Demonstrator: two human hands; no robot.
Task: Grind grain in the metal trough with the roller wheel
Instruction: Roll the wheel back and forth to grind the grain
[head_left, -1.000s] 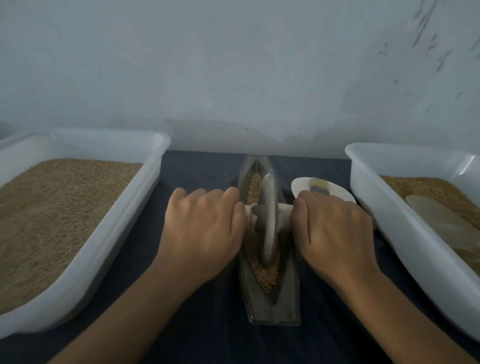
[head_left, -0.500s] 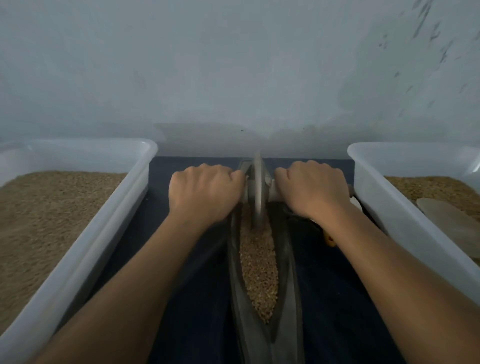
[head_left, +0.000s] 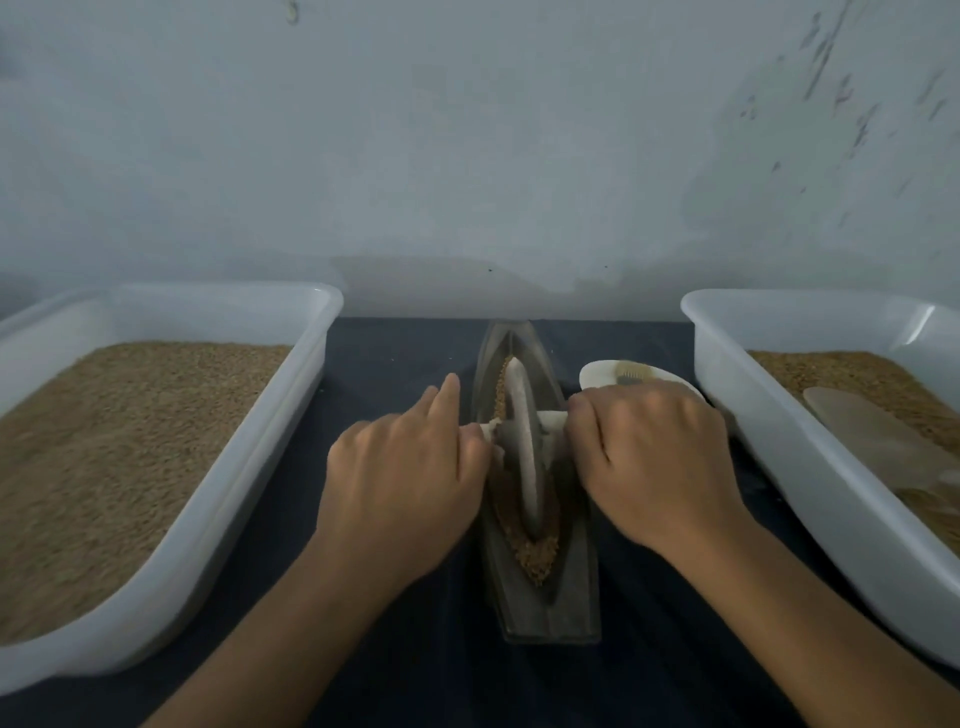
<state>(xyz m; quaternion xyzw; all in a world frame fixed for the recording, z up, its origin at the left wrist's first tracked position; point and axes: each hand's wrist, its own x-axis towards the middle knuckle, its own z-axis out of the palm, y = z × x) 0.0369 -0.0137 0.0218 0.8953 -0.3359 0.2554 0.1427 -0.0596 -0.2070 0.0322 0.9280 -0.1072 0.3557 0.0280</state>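
- The metal trough (head_left: 540, 597) is a narrow boat-shaped vessel lying on the dark cloth (head_left: 395, 353) in the middle of the scene. Its long axis runs near to far, with the pointed far tip toward the wall (head_left: 467, 130) and the blunt end nearest the person.
- Grain (head_left: 535, 558) lies along the trough's groove, showing both beyond the wheel and in a wedge at its near side.
- The roller wheel (head_left: 524, 447) stands on edge in the groove, its disc in line with the trough's long axis. Its pale axle handle (head_left: 551, 419) crosses the trough left to right.
- The left hand (head_left: 405, 467) sits over the left end of the axle, knuckles up. Its index finger is stretched out toward the far side; the other fingers curl down at the handle end, though the grip itself is hidden under the hand.
- The right hand (head_left: 649, 457) has its fingers curled over the right end of the axle, gripping it, just beside the wheel.
- A white dish (head_left: 602, 371) holding a small brush (head_left: 631, 373) lies beyond the right hand, partly hidden by it.
- A white tub (head_left: 234, 499) full of grain stands left of the trough.
- Another white tub (head_left: 779, 467) on the right holds grain and a pale scoop (head_left: 878, 441).
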